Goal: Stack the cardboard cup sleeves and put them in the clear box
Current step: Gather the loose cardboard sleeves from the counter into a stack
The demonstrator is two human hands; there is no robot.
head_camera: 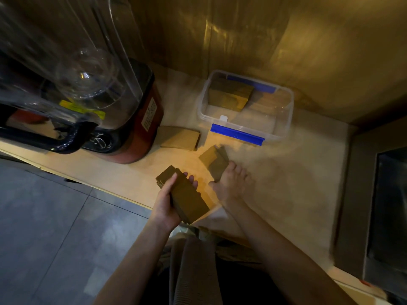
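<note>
My left hand (167,205) grips a thick stack of brown cardboard cup sleeves (187,199) above the counter's front edge. My right hand (231,183) presses on a small pile of sleeves (214,160) lying flat on the counter, fingers over its near end. Another flat pile of sleeves (179,137) lies to the left, beside the blender base. The clear box (282,128) with blue latches stands open at the back of the counter, and a stack of sleeves (230,96) leans inside its far left part.
A large blender (141,119) with a red base and clear jar fills the counter's left side. A metal wall rises behind the box. A dark appliance (387,216) stands at the right. Grey floor tiles lie below left of the counter edge.
</note>
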